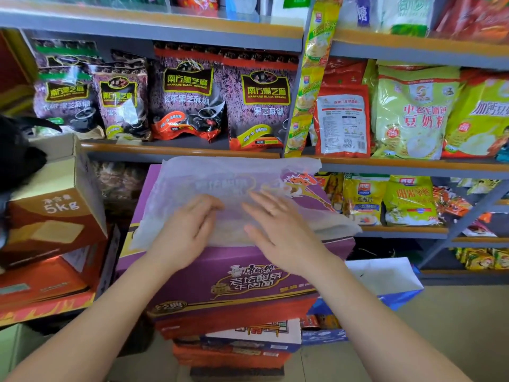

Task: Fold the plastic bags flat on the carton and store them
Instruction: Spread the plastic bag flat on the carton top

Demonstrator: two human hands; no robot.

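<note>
My left hand (pixel 185 232) and right hand (pixel 278 230), fingers spread, press a plastic bag (pixel 237 175) flat on the purple carton (pixel 242 282); stocked shelves (pixel 176 150) stand beyond my fingertips.

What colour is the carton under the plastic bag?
Purple carton, with a red band lower down; clearest in the head view.

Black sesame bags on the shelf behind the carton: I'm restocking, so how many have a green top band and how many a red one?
Green-band black sesame bags: 1
Red-band black sesame bags: 2
Band hidden: 1
Total: 4
</note>
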